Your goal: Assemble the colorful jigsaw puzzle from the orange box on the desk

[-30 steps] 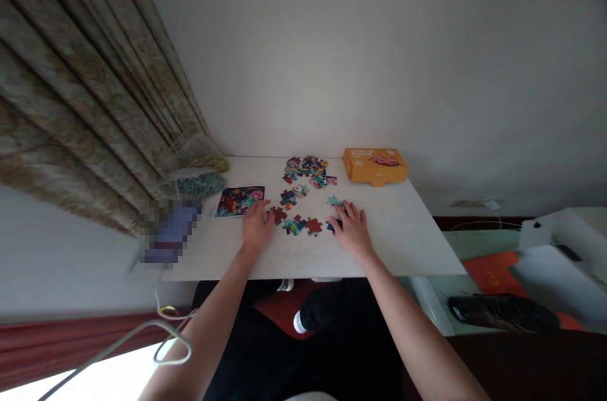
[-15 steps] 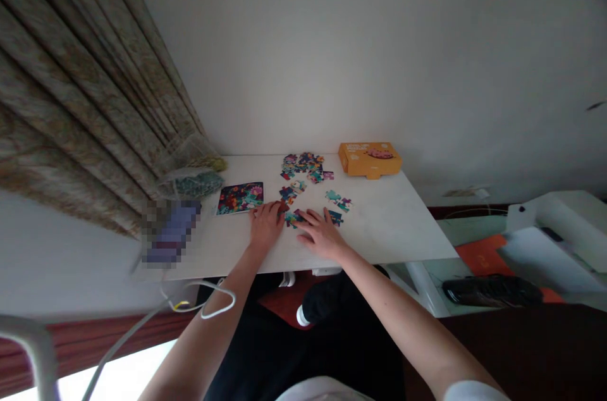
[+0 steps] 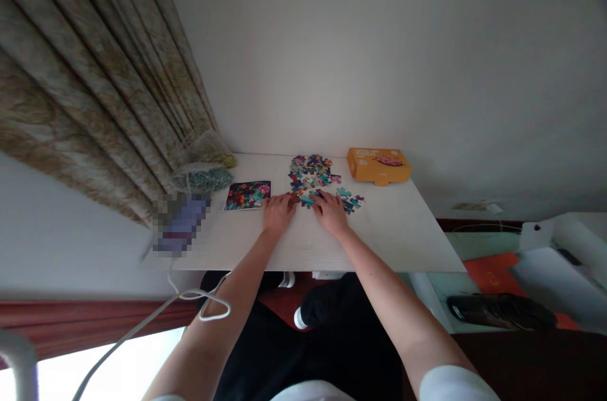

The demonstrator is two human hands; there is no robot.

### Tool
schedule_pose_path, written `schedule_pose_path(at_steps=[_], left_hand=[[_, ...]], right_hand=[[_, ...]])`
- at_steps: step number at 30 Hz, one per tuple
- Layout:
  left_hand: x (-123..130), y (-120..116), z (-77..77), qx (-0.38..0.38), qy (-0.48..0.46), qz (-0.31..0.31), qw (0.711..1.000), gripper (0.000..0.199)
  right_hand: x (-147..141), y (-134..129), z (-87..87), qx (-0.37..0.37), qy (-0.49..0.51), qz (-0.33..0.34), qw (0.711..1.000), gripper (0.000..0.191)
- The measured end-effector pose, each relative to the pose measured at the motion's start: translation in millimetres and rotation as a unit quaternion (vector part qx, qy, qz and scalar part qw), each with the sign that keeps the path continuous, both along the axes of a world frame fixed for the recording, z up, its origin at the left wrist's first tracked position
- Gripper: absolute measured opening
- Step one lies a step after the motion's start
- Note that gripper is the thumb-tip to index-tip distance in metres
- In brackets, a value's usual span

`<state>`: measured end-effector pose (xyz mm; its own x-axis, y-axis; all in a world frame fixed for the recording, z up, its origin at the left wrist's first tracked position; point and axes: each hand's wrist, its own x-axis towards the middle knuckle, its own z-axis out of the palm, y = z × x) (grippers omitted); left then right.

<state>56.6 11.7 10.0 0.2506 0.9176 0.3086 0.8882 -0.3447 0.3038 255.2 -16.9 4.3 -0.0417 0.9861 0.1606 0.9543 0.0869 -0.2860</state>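
Both my hands lie flat on a white table, close together, just below a spread of colourful jigsaw puzzle pieces. My left hand has its fingertips at a dark red piece. My right hand rests at a teal piece, and its fingers cover part of the loose pieces. A small group of teal and navy pieces lies to its right. Left of my left hand lies a floral picture card. An orange cardboard box stands at the back right.
A mesh bag sits at the table's back left corner, below a patterned curtain. A pixelated object lies at the left edge. A white cable hangs below the table, and a dark shoe lies on the floor at right.
My hands have come closer together, and the right hand has moved back and left. The loose front pieces now lie nearer the main pile. The head view has shifted slightly.
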Motion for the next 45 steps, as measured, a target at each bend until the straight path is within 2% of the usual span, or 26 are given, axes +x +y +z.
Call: schedule_pose_path(at_steps=[8, 13, 19, 25, 28, 32, 39, 45], left_hand=[[-38.5, -31.7, -0.9, 0.013, -0.021, -0.14, 0.99, 0.02], [-48.6, -38.2, -1.2, 0.0, -0.041, -0.193, 0.98, 0.023], [-49.2, -37.7, -4.6, 0.025, -0.065, -0.19, 0.979, 0.031], [-49.2, -38.8, -7.4, 0.028, -0.066, -0.199, 0.977, 0.033], [-48.7, -38.6, -7.8, 0.021, -0.066, -0.199, 0.978, 0.033], [-48.3, -38.1, -7.5, 0.016, -0.069, -0.2, 0.977, 0.033], [-46.8, -39.3, -3.5, -0.015, -0.068, -0.228, 0.971, 0.033], [-45.0, -41.8, 4.4, -0.039, -0.058, -0.255, 0.964, 0.03]], right_hand=[[4.0, 14.9, -6.4, 0.01, 0.006, -0.037, 0.999, 0.041], [8.4, 14.3, -14.2, 0.062, 0.042, -0.049, 0.996, 0.039], [11.6, -5.9, -13.9, 0.141, 0.051, -0.006, 0.989, 0.03], [14.4, -25.4, -15.6, 0.132, 0.025, -0.048, 0.99, 0.029], [14.2, -26.7, -18.1, 0.121, 0.032, -0.071, 0.99, 0.032], [14.1, -26.2, -18.6, 0.114, 0.047, -0.07, 0.99, 0.032], [20.4, -29.7, -18.7, 0.145, 0.081, -0.017, 0.986, 0.032], [24.4, -28.3, -20.4, 0.154, 0.197, 0.061, 0.966, 0.038]])
